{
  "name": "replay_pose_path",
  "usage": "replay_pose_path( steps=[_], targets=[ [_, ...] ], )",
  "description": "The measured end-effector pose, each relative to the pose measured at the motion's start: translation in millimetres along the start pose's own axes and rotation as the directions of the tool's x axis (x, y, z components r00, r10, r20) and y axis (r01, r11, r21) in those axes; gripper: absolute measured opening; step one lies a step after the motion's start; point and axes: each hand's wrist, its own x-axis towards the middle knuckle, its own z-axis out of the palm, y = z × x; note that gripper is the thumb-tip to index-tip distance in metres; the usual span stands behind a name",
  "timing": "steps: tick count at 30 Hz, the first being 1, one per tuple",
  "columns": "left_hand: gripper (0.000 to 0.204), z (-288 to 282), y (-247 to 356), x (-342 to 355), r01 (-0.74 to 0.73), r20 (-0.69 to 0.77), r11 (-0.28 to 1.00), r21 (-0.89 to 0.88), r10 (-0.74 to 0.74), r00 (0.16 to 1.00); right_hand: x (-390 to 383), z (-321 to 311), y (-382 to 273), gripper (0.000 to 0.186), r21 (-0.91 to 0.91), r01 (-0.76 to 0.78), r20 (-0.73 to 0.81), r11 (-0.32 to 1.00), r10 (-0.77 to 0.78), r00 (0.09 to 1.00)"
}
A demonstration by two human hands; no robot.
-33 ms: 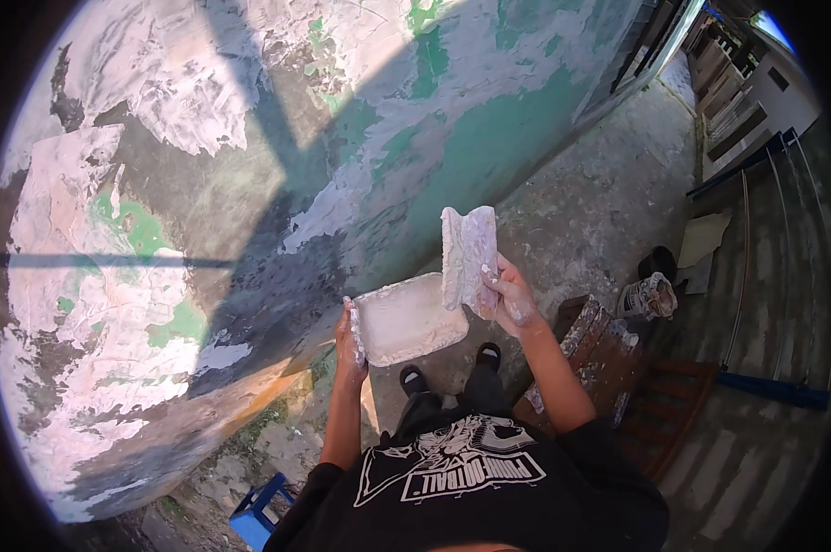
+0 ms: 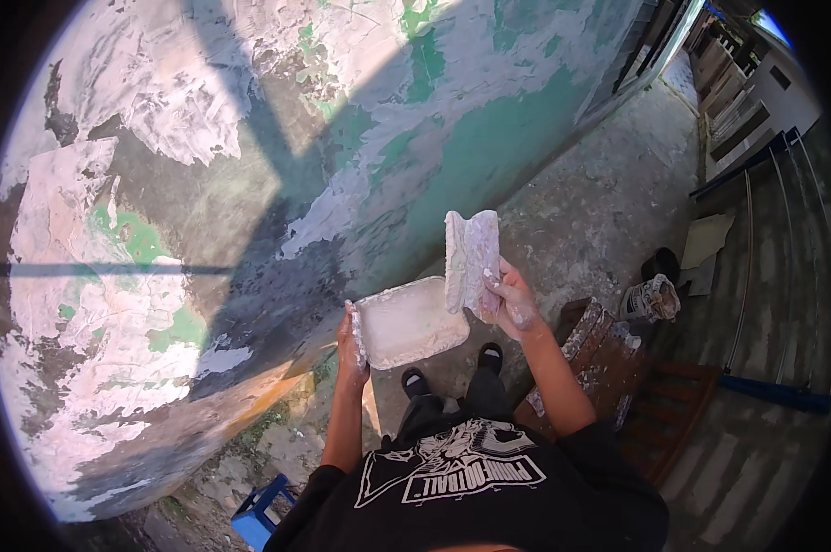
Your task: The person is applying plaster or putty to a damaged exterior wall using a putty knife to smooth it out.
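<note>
My left hand (image 2: 352, 342) grips the left edge of a shallow white rectangular tray (image 2: 414, 353) with rounded corners. Wet-looking white plaster coats its inside and rim. My right hand (image 2: 512, 299) is closed round a wide scraper (image 2: 472, 258), thickly caked with white plaster, its thumb across the near face. The scraper stands upright over the tray's right end and hides that corner; whether the two touch I cannot tell. White smears mark both hands. To the left rises a wall (image 2: 489, 152) with green paint and rough white plaster patches.
Brown wooden furniture (image 2: 609, 354), splashed white, stands right of my legs. Behind it are an open white bag or bucket (image 2: 650, 299) and a dark round container (image 2: 660, 264). A blue plastic stool (image 2: 261, 511) sits at lower left. Concrete floor (image 2: 609, 193) runs along the wall.
The whole view has shifted very slightly, so things sit a little lower. Both hands keep their hold on the tray and the scraper.
</note>
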Motion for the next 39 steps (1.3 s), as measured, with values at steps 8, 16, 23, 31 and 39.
replay_pose_path(
  steps=[8, 16, 23, 31, 39],
  targets=[
    [0.054, 57, -50, 46, 0.022, -0.012, 0.999, 0.041, -0.022, 1.000, 49, -109, -20, 0.044, 0.086, -0.025, 0.021, 0.996, 0.023, 0.999],
    [0.053, 71, -120, 83, 0.023, -0.128, 0.991, -0.129, -0.039, 0.991, 141, -192, -11, 0.046, 0.115, 0.201, -0.113, 0.973, -0.188, 0.976],
    [0.054, 24, -181, 99, -0.004, -0.251, 0.996, -0.086, -0.018, 0.968, 264, -253, 38, 0.029, -0.885, 0.283, -0.124, 0.370, -0.773, 0.623],
    [0.058, -44, -239, 74, 0.032, -0.434, 0.982, -0.187, -0.112, 0.894, 335, -201, 143, 0.061, -0.908, 0.379, 0.075, 0.181, -0.818, 0.570],
    [0.059, -44, -245, 69, 0.023, -0.425, 0.987, -0.158, -0.089, 0.901, 295, -222, 135, 0.038, -0.815, 0.550, 0.124, 0.184, -0.870, 0.476]
  ],
)
